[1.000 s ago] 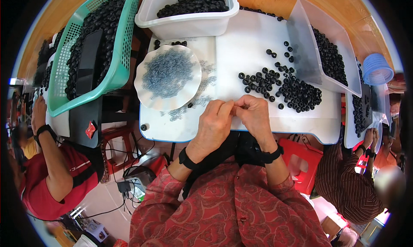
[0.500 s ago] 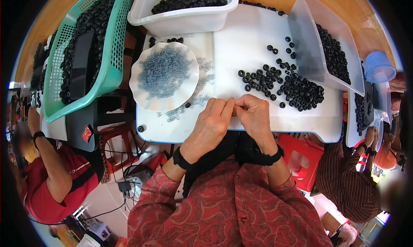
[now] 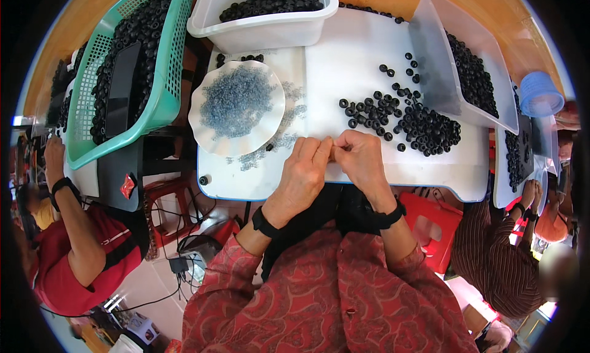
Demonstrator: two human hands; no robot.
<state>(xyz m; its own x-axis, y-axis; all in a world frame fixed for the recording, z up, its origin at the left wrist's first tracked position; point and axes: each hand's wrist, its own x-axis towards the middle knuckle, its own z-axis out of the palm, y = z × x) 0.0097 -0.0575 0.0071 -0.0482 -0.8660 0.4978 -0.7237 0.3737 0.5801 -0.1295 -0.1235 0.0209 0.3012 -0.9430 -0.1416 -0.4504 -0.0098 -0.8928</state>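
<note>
My left hand [image 3: 305,172] and my right hand [image 3: 358,158] meet over the table's front edge, fingertips pinched together. Whatever they hold between them is hidden by the fingers. Ahead and to the right lies a loose pile of black ring-shaped parts [image 3: 428,129], with stray ones scattered round it. On the left, a white wavy-rimmed plate [image 3: 201,135] carries a heap of small clear bluish pieces [image 3: 236,101]. More of these small pieces [image 3: 249,159] are spilled on the tabletop beside the plate.
A white tub [image 3: 270,35] of black parts stands at the back. The green basket [image 3: 167,101] on the left holds black parts and a dark phone-like slab [image 3: 123,89]. At right is a clear bin [image 3: 439,76]. People work at both sides.
Both hands stay pinched together at the table edge, with only slight finger movement. The view has shifted a little. At the left, the neighbouring person's arm has moved slightly.
</note>
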